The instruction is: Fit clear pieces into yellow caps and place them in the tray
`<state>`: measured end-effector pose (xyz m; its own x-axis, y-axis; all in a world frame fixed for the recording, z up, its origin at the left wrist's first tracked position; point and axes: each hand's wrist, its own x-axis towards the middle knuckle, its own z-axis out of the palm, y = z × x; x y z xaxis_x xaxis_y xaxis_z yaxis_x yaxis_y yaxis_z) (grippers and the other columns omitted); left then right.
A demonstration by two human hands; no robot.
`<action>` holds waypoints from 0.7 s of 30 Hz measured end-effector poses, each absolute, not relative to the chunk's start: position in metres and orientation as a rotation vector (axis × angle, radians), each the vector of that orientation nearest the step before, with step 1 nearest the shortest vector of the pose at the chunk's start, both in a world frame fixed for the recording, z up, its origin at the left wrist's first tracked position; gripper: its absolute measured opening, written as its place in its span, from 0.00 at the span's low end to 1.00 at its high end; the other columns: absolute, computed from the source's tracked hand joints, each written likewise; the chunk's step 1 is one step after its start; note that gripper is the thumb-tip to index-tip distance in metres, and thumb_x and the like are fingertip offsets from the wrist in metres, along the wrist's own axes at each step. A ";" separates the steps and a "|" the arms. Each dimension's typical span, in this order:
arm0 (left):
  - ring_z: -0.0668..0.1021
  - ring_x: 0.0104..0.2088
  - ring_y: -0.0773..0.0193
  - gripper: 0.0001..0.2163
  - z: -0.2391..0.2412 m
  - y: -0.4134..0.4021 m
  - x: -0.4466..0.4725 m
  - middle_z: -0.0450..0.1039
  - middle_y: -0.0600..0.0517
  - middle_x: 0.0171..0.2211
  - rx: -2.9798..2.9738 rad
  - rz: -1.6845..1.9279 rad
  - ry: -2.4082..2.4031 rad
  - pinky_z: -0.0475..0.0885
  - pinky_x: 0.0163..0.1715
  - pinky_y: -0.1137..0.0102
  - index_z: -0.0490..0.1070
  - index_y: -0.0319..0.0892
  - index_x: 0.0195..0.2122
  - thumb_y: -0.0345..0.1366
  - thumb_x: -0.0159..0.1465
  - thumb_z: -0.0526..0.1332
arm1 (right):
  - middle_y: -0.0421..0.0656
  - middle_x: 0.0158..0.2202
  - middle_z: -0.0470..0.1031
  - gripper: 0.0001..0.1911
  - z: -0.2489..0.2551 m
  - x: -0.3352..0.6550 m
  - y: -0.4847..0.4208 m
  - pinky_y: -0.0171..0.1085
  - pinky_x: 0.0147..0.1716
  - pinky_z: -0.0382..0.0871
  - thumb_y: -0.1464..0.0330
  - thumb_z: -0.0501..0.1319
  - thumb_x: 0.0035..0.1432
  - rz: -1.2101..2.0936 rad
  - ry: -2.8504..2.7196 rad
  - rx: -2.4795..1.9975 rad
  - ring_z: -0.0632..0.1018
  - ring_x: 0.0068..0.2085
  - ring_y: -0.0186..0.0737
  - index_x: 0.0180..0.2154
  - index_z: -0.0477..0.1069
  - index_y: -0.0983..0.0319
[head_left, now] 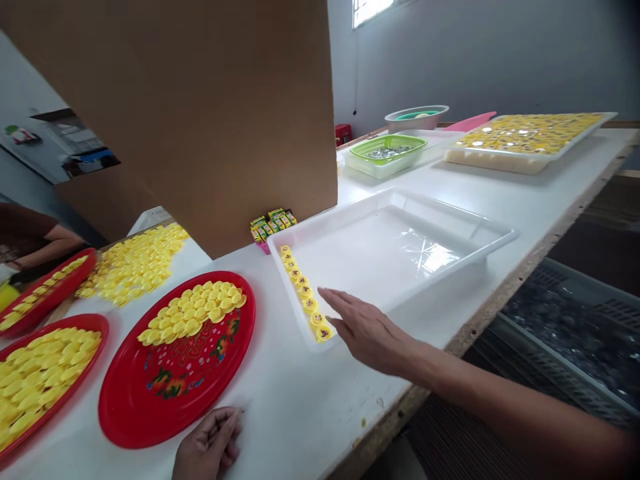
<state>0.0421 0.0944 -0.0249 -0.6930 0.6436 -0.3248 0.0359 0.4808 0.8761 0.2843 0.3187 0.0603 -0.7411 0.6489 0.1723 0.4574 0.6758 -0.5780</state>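
My right hand (367,330) reaches over the near left corner of a white plastic tray (350,207), fingers stretched out and together. Its fingertips are beside a single row of yellow round pieces with dark printed marks (303,291) along the tray's left side. Low in the view, my left hand (210,443) is closed in a pinch above the table. What it holds, if anything, I cannot make out. Just beyond it lies a red oval tray (120,407) with a flower pattern, its far part covered by plain yellow round pieces (197,310).
A cardboard panel (200,120) rises behind. Further left are another red tray (103,327), a heap of yellow pieces (140,263) and another person's arm (57,243). Small boxes (273,225) stand by the panel. A green basket (389,148) and a filled tray (530,133) stand farther back.
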 end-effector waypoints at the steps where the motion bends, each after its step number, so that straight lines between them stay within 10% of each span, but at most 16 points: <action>1: 0.69 0.17 0.67 0.24 -0.023 0.094 0.044 0.70 0.51 0.20 0.604 1.223 2.075 0.63 0.15 0.75 0.73 0.36 0.32 0.54 0.47 0.67 | 0.51 0.58 0.64 0.25 0.059 0.288 0.305 0.43 0.56 0.62 0.70 0.47 0.61 0.723 -2.521 -0.792 0.67 0.58 0.44 0.59 0.58 0.66; 12: 0.65 0.14 0.76 0.11 0.014 0.076 0.023 0.67 0.57 0.19 0.658 1.701 1.719 0.56 0.12 0.81 0.70 0.39 0.30 0.41 0.55 0.66 | 0.46 0.38 0.76 0.15 0.004 0.239 0.188 0.34 0.40 0.68 0.73 0.49 0.63 1.106 -2.625 -0.376 0.76 0.39 0.38 0.46 0.72 0.63; 21: 0.73 0.23 0.68 0.12 0.023 0.080 -0.053 0.74 0.51 0.30 0.918 1.278 2.477 0.67 0.23 0.75 0.71 0.40 0.39 0.43 0.59 0.60 | 0.48 0.54 0.68 0.19 -0.002 0.166 0.140 0.39 0.48 0.63 0.76 0.56 0.52 0.755 -2.908 0.238 0.69 0.50 0.45 0.47 0.69 0.61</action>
